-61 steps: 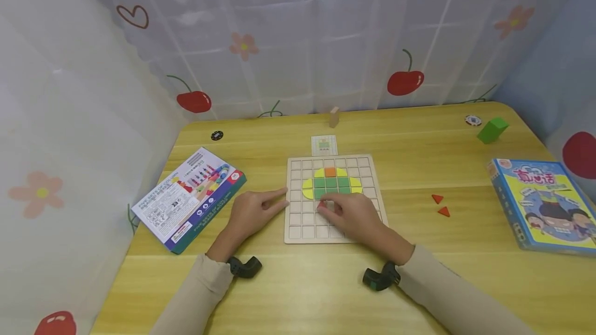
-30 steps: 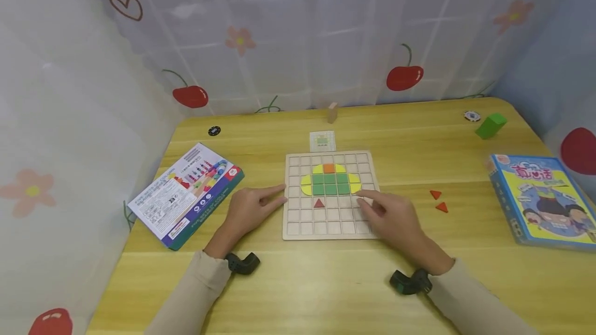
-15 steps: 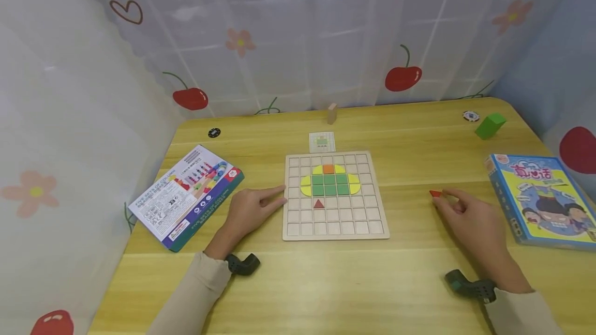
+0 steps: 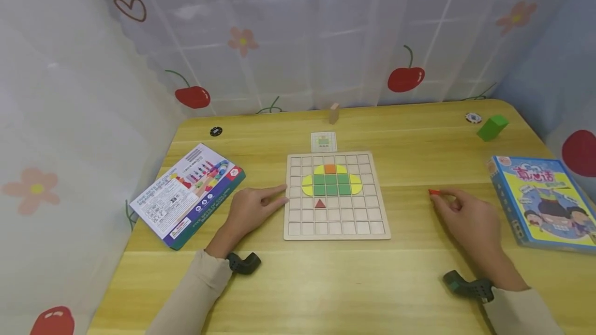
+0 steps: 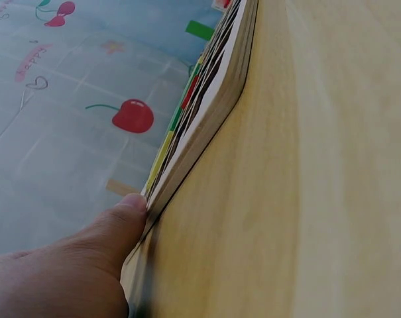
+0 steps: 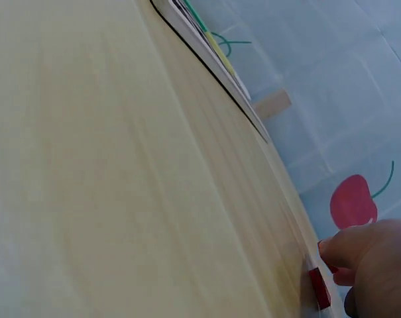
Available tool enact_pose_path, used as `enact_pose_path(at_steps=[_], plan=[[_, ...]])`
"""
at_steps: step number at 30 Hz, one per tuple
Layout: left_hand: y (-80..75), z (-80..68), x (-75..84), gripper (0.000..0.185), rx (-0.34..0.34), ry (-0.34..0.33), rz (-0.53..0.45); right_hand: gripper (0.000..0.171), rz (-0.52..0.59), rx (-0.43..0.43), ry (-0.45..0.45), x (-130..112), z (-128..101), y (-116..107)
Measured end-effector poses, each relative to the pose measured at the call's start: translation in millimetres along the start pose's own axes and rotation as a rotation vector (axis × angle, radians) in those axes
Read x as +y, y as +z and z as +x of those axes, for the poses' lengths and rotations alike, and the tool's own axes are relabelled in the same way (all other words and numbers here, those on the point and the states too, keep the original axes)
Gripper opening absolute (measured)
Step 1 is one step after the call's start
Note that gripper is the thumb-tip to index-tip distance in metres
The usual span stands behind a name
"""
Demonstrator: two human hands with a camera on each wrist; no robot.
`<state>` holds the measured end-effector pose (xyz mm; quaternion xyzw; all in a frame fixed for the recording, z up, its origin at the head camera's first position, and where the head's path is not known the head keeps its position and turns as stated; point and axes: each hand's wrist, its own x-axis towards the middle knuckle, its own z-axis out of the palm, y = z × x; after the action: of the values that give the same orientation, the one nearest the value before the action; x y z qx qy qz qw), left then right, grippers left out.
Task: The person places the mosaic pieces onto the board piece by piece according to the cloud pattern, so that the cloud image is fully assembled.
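Note:
My left hand (image 4: 249, 213) lies at the left edge of a wooden grid board (image 4: 298, 229), thumb and index finger extended against its side. In the left wrist view the thumb (image 5: 111, 232) meets the board's edge. Green squares (image 4: 331, 185), yellow rounded pieces (image 4: 355, 184) and an orange square (image 4: 330, 169) form a shape on the board. A dark red triangle (image 4: 319, 203) sits below them in a cell. Right of the board, my right hand (image 4: 472, 221) pinches a red triangle (image 4: 433, 192) at the table. Another red triangle (image 6: 319, 288) lies under the hand.
A small pattern card (image 4: 323, 142) lies behind the board, with a wooden block (image 4: 333, 113) beyond it. Boxes flank the work: a bead-game box (image 4: 186, 195) left and a blue-yellow box (image 4: 547, 200) right. A green block (image 4: 492, 128) and poker chip (image 4: 473, 118) are back right.
My right hand has let go of the dark red triangle on the board and moved right to the loose red triangles, taking one between its fingers. My left hand has stayed at the board.

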<state>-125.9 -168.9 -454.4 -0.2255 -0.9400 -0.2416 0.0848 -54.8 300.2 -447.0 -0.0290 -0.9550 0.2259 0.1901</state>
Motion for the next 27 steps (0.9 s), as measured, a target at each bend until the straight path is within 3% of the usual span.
enact_pose_path(at_steps=[4, 8, 16, 22, 27], plan=[[-0.6, 1.1, -0.1, 0.039, -0.009, 0.001, 0.001, 0.029, 0.053, 0.065, -0.129, -17.2, 0.3, 11.4], [-1.3, 1.9, 0.0, 0.039, -0.002, 0.006, -0.004, 0.026, 0.127, 0.068, -0.289, -41.3, 2.3, 28.6], [-0.7, 1.9, -0.4, 0.038, 0.005, 0.006, -0.007, 0.026, 0.241, -0.01, -0.462, -92.5, 7.1, 60.7], [1.1, 1.1, 0.4, 0.039, -0.005, -0.007, -0.009, 0.021, 0.205, -0.141, -0.583, -121.1, 13.3, 77.5], [-0.2, 0.4, 0.5, 0.039, 0.002, -0.006, -0.001, 0.016, 0.191, -0.198, -0.616, -129.2, 15.5, 81.8]])
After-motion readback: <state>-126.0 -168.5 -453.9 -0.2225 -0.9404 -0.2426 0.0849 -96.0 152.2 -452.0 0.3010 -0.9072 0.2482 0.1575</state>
